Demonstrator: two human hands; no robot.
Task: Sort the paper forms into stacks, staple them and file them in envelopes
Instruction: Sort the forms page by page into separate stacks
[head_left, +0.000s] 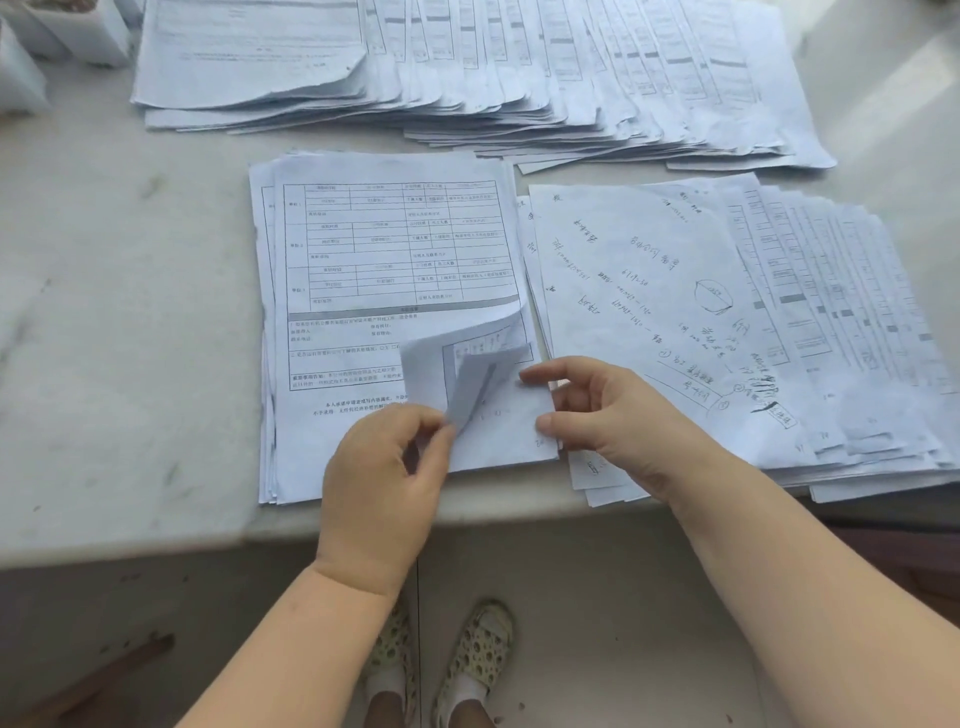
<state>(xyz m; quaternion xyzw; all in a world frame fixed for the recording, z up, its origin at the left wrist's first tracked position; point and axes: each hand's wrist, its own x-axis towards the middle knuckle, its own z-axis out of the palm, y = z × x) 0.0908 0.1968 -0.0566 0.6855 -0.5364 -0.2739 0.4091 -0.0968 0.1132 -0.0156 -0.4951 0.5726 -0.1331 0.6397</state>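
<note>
A stack of printed forms (384, 270) lies in front of me near the table's front edge. My left hand (384, 478) pinches the curled-up lower right corners of the top sheets (467, 358), lifting them off the stack. My right hand (608, 410) hovers just to the right with its fingers loosely curved, forefinger and thumb touching the right edge of the sheet underneath. To the right lies a fanned stack (810, 322) topped by a sheet with handwritten notes (639, 291).
A long fanned row of forms (519, 67) covers the back of the pale marble table (119, 322). White containers (57, 36) stand at the back left. Below the table edge I see the floor and my feet in patterned shoes (467, 660).
</note>
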